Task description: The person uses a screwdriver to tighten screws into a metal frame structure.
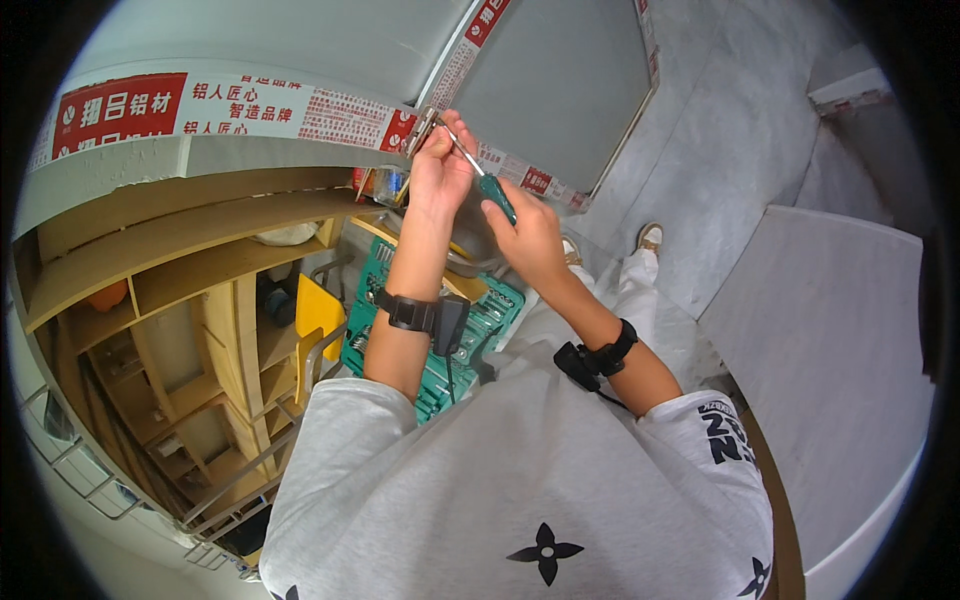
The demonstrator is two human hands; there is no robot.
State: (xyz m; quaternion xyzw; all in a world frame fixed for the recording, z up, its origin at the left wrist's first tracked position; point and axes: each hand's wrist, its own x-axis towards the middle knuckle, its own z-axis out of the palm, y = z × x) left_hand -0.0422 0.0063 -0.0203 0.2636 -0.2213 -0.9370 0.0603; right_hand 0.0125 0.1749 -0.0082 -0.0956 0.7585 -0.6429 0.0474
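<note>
My right hand [530,232] is wrapped round the green handle of a screwdriver [496,198]. Its thin shaft slants up and left to a small metal hinge [421,130] at the edge of a grey panel [560,85]. My left hand [444,170] has its fingers closed about that hinge, and the screwdriver's tip reaches in beside them. Where exactly the tip meets the hinge is hard to make out. Red-and-white printed film [240,110] covers the frame edges on both sides of the hinge.
Below my arms lies an open green tool case [435,385] with sockets, beside a yellow chair [318,318]. Wooden shelving [190,235] stands at left, with a clear cup [388,185] on its end. A pale grey board [815,350] is at right; my shoes [650,237] are on the floor.
</note>
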